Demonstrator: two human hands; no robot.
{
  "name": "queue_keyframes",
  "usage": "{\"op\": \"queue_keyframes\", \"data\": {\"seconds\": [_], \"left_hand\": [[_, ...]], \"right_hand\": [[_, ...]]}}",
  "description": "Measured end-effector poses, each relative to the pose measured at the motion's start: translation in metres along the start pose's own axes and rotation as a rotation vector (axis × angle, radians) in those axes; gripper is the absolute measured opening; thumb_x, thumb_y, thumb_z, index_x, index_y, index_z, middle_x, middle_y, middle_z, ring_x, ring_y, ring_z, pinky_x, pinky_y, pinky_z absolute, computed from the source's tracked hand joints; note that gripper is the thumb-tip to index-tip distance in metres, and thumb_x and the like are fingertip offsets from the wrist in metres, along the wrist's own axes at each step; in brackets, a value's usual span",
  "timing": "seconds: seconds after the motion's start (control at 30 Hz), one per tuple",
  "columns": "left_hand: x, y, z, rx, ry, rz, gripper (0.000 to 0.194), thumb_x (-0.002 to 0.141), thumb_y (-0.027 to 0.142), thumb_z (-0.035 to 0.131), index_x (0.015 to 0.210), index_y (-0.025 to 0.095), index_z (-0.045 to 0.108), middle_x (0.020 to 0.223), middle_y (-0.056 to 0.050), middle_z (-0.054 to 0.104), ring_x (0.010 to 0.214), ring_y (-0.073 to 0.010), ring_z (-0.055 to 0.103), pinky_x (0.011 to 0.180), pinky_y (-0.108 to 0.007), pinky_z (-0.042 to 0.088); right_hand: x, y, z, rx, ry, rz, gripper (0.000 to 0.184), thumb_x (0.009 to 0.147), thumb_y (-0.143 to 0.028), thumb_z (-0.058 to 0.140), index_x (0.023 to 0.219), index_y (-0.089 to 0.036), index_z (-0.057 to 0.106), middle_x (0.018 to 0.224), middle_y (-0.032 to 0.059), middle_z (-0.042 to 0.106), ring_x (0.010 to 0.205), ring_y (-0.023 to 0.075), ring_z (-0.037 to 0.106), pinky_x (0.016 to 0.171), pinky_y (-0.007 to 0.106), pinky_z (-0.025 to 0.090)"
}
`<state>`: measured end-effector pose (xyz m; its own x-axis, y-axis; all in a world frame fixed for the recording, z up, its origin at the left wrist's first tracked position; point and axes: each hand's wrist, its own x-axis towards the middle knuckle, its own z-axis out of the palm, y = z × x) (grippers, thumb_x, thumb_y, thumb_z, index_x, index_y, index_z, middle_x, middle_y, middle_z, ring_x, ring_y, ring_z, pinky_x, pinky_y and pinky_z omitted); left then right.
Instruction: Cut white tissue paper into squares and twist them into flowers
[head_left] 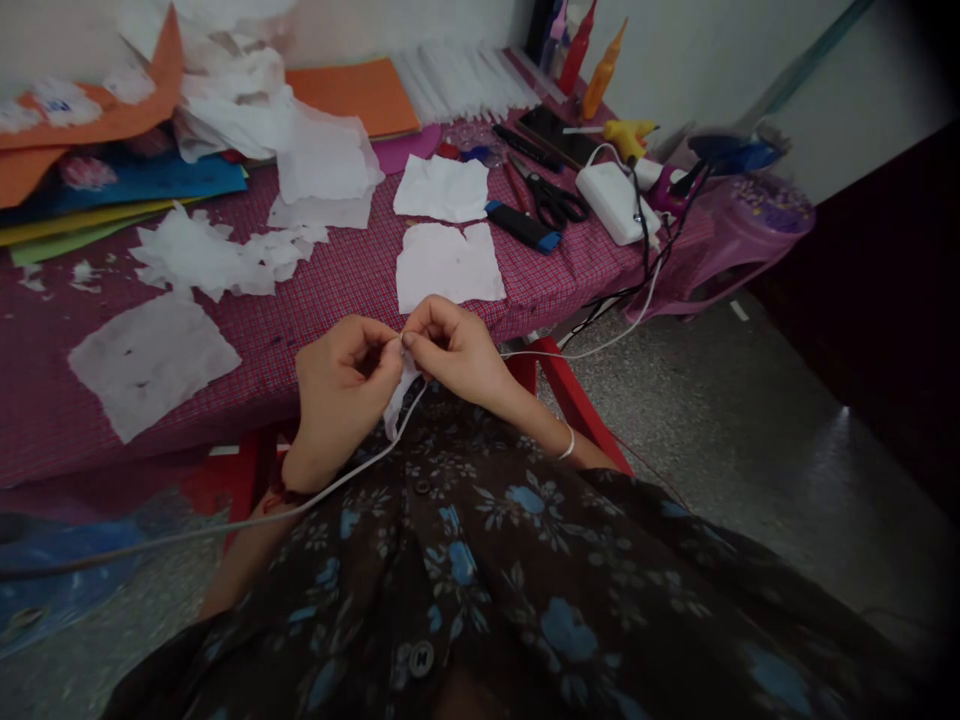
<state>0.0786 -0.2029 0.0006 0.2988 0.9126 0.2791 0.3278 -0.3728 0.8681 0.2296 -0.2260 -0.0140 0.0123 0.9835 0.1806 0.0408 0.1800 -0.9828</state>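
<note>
My left hand (343, 390) and my right hand (457, 350) meet fingertip to fingertip just in front of the table edge. Both pinch a small piece of white tissue paper (397, 398), which hangs down between them; most of its upper part is hidden by my fingers. A white cable (352, 475) runs below the hands, past the hanging paper. Beyond my fingers, a torn white paper square (450, 265) lies on the checked cloth, with another white paper piece (441, 188) behind it. To the left lies a crumpled thin paper sheet (154, 360).
Torn paper scraps (195, 250) and coloured sheets (120, 195) cover the left side. Right of the papers are black scissors (551, 195), a dark blue cutter (523, 227), a white power box (615, 200) and a yellow glue gun (630, 137). A pink stool (720, 270) stands at the right.
</note>
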Motion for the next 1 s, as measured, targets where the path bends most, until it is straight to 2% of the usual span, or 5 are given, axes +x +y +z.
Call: {"op": "queue_keyframes", "data": {"seconds": [0.3, 0.5, 0.63, 0.8, 1.0], "left_hand": [[0.0019, 0.0004, -0.0028, 0.158, 0.016, 0.134, 0.007, 0.081, 0.019, 0.065, 0.076, 0.023, 0.067, 0.07, 0.002, 0.065, 0.063, -0.014, 0.058, 0.064, -0.028, 0.043], [-0.0001, 0.0074, 0.0011, -0.138, 0.011, -0.023, 0.005, 0.084, 0.026, 0.068, 0.088, 0.024, 0.07, 0.078, 0.0, 0.069, 0.067, -0.015, 0.064, 0.064, -0.028, 0.049], [0.0005, 0.0077, 0.0033, -0.11, 0.04, -0.002, 0.005, 0.081, 0.025, 0.072, 0.082, 0.022, 0.068, 0.076, 0.0, 0.067, 0.065, -0.0138, 0.061, 0.061, -0.027, 0.047], [0.0011, 0.0049, 0.0007, 0.036, 0.072, 0.114, 0.006, 0.084, 0.021, 0.067, 0.078, 0.023, 0.067, 0.076, 0.0, 0.063, 0.069, -0.0145, 0.057, 0.063, -0.029, 0.044], [0.0029, 0.0045, -0.0035, 0.207, 0.134, 0.418, 0.015, 0.083, 0.01, 0.065, 0.082, 0.025, 0.066, 0.084, -0.001, 0.065, 0.082, -0.0182, 0.061, 0.075, -0.035, 0.049]], "right_hand": [[0.0002, -0.0016, -0.0022, -0.01, -0.012, -0.029, 0.011, 0.091, -0.021, 0.056, 0.081, -0.021, 0.05, 0.064, -0.0062, 0.048, 0.057, 0.0086, 0.044, 0.051, 0.021, 0.035], [0.002, -0.0011, -0.0026, 0.104, -0.006, 0.005, 0.008, 0.09, -0.023, 0.057, 0.085, -0.02, 0.052, 0.067, -0.0055, 0.052, 0.057, 0.0079, 0.048, 0.052, 0.02, 0.04], [0.0016, -0.0017, -0.0019, 0.178, -0.021, -0.008, 0.005, 0.088, -0.019, 0.058, 0.087, -0.02, 0.053, 0.074, -0.0039, 0.056, 0.062, 0.0081, 0.051, 0.056, 0.02, 0.046], [0.0009, -0.0023, -0.0019, 0.2, -0.026, -0.041, 0.005, 0.088, -0.017, 0.057, 0.087, -0.02, 0.053, 0.076, -0.0035, 0.056, 0.065, 0.0086, 0.051, 0.059, 0.021, 0.045], [0.0009, -0.0046, -0.0011, 0.182, -0.027, -0.001, 0.006, 0.089, -0.017, 0.057, 0.087, -0.02, 0.053, 0.079, -0.0031, 0.056, 0.066, 0.0086, 0.052, 0.065, 0.023, 0.048]]}}
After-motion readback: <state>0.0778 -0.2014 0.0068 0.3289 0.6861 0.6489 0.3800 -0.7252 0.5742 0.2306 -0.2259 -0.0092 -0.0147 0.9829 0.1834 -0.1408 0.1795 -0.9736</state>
